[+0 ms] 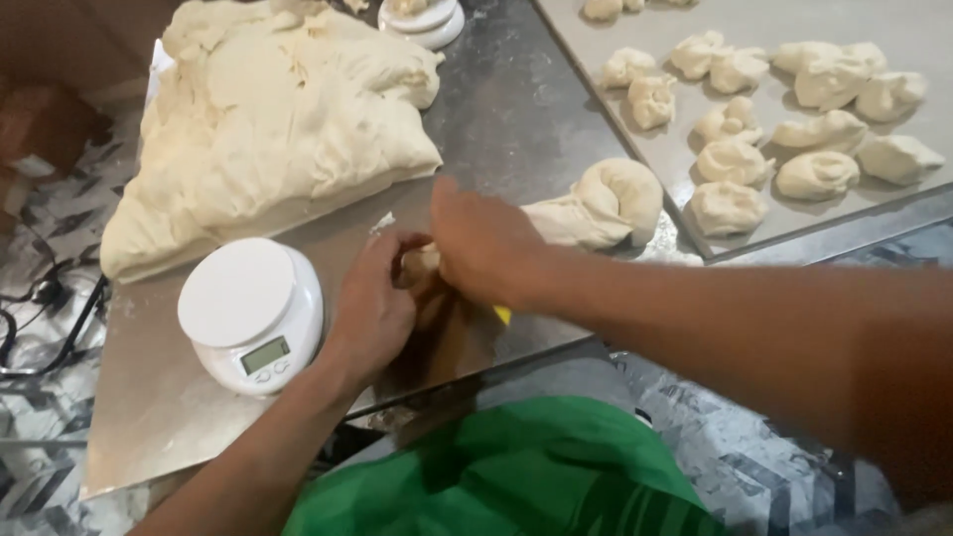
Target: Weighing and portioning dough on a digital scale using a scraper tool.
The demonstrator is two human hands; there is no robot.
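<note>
My left hand (pixel 372 308) and my right hand (pixel 481 243) meet over a small piece of dough (pixel 419 264) near the front edge of the steel table (pixel 516 109). Both hands close around it, and most of the piece is hidden. A bit of yellow (pixel 503 315) shows under my right wrist; I cannot tell what it is. A twisted dough strip (pixel 606 203) lies just right of my right hand. A white digital kitchen scale (pixel 250 313) with nothing on its plate stands left of my left hand.
A big mound of dough (pixel 278 119) fills the table's back left. A grey tray (pixel 893 208) at the right holds several shaped dough pieces. A second white scale (pixel 422 20) sits at the back. Cables (pixel 40 298) lie on the patterned floor at left.
</note>
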